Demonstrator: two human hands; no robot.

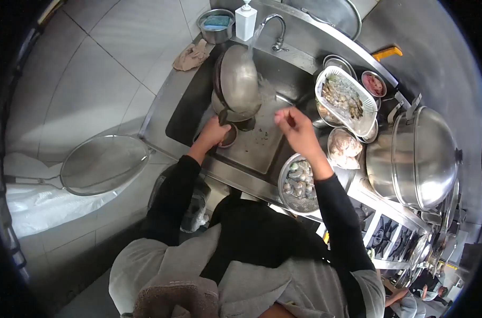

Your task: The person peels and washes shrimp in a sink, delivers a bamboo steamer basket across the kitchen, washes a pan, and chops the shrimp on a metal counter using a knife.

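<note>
My left hand (214, 131) is closed around the dark handle of a metal pan (239, 79), which is tilted up on its side in the sink (283, 82). Water runs from the faucet (275, 20) beside the pan's upper edge. Other round metalware overlaps behind and below the pan, partly hidden. A small reddish-brown bowl (229, 138) lies just beside my left hand. Over the sink's right part, my right hand (295, 126) is raised with its fingers curled together; whether anything small is in them is hidden. Dark bits lie on the sink bottom.
On the right stand a white basket of shrimp (369, 95), a colander of shellfish-like pieces (288, 199), a bag of pale food (344, 148) and a large lidded pot (410, 159). A mesh strainer (105, 164) sits left. A soap bottle (245, 22) stands behind the sink.
</note>
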